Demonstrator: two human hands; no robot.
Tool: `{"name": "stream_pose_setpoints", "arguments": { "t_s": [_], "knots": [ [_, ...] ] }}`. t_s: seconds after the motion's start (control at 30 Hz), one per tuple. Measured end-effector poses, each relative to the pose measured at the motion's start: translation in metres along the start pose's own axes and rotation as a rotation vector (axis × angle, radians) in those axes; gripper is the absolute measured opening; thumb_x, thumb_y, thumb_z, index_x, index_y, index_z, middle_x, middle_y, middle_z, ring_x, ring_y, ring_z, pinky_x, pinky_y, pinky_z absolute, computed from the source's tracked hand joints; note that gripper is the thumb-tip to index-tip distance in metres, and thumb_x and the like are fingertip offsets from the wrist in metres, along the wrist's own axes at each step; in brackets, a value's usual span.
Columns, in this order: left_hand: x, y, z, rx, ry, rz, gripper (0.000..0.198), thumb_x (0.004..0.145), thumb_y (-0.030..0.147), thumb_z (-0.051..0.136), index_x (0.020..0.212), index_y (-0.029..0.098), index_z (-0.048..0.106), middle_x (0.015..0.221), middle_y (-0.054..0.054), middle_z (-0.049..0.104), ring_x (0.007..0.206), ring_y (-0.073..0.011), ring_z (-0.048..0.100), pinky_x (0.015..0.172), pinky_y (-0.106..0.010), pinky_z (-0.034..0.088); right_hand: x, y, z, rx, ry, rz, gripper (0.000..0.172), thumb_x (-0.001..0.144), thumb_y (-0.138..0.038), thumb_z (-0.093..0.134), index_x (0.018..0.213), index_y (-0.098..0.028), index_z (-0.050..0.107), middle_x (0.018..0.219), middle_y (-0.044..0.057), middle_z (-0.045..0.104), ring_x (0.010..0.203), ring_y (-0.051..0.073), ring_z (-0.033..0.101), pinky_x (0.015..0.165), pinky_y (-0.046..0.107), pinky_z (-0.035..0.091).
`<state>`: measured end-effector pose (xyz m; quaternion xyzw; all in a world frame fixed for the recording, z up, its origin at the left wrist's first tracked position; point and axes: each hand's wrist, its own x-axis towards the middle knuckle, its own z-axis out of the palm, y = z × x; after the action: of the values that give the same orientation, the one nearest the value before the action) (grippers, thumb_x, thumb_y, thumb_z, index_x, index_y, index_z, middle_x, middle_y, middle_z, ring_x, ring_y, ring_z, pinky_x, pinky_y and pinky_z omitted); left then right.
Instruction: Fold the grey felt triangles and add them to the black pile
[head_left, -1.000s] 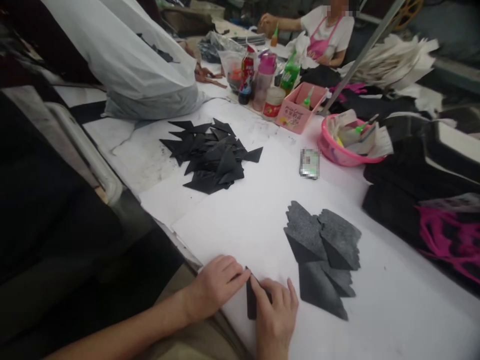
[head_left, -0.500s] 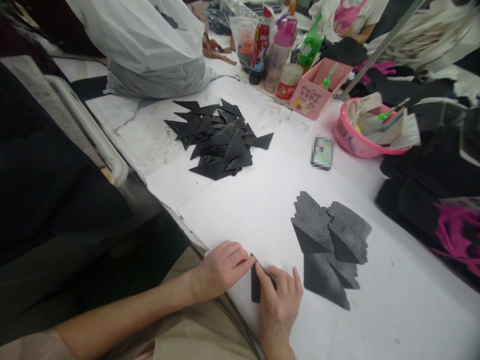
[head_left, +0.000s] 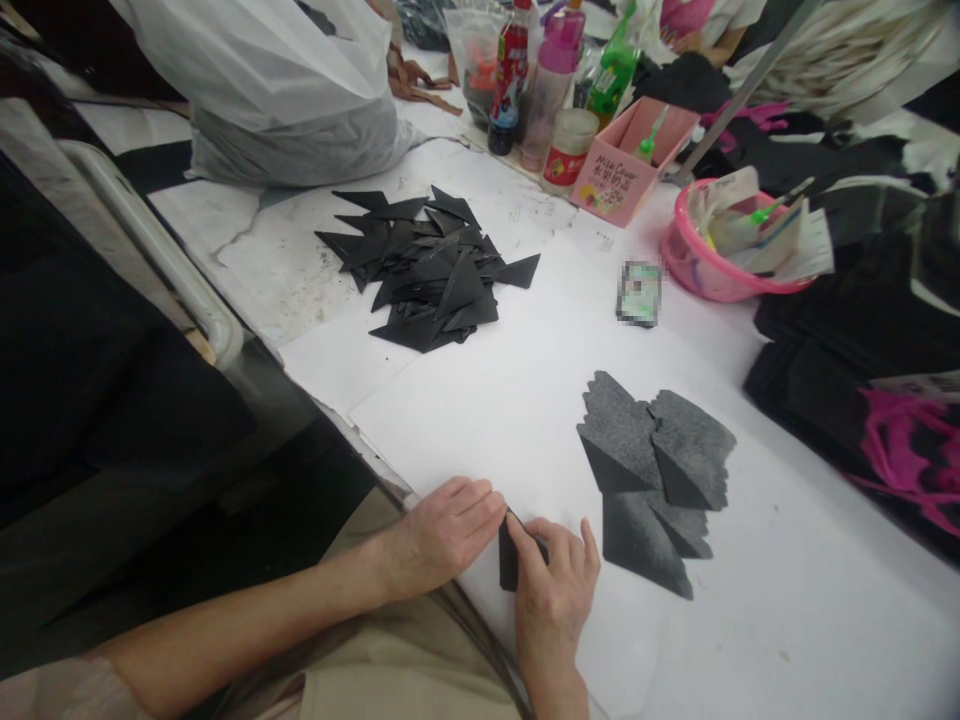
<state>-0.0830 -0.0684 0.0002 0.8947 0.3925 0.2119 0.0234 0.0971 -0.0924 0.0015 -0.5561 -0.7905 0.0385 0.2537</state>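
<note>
Near the table's front edge lies a small dark piece of flat, leather-like material [head_left: 508, 562], partly hidden by my fingers. My left hand [head_left: 448, 530] has its fingers together, their tips pressing on the upper corner of that piece. From the right, my right hand [head_left: 556, 575] pinches the piece's slanted edge with thumb and forefinger; the other fingers curl or stick up. Just beyond the right hand, several folded dark pieces [head_left: 637, 535] lie overlapping, their grey speckled faces partly showing. Farther back is a heap of black pointed pieces [head_left: 431, 275].
A white plastic bag [head_left: 285, 110] stands at the back left. Bottles, a jar [head_left: 568, 150] and a pink box [head_left: 626, 170] line the back. On the right are a blurred-out phone-like object [head_left: 639, 294], a pink basket [head_left: 739, 280] and dark stacked material [head_left: 832, 370]. Another person's arm [head_left: 724, 45] shows behind.
The view has shifted slightly, so the table's things sit a little higher and further left. Both hands stay on the dark piece, the left fingers slightly further over its corner.
</note>
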Motion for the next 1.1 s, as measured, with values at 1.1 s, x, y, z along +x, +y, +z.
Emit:
{"name": "stream_pose_setpoints", "arguments": {
  "t_s": [1.1],
  "knots": [
    [0.003, 0.006, -0.008, 0.089, -0.118, 0.093, 0.029, 0.096, 0.013, 0.045, 0.123, 0.012, 0.055, 0.113, -0.009, 0.062, 0.113, -0.0203, 0.053, 0.101, -0.039, 0.041, -0.004, 0.027, -0.026, 0.113, -0.133, -0.063, 0.023, 0.097, -0.021, 0.045, 0.108, -0.024, 0.065, 0.089, 0.000, 0.065, 0.088, 0.014, 0.057, 0.109, 0.046, 0.031]
  ]
}}
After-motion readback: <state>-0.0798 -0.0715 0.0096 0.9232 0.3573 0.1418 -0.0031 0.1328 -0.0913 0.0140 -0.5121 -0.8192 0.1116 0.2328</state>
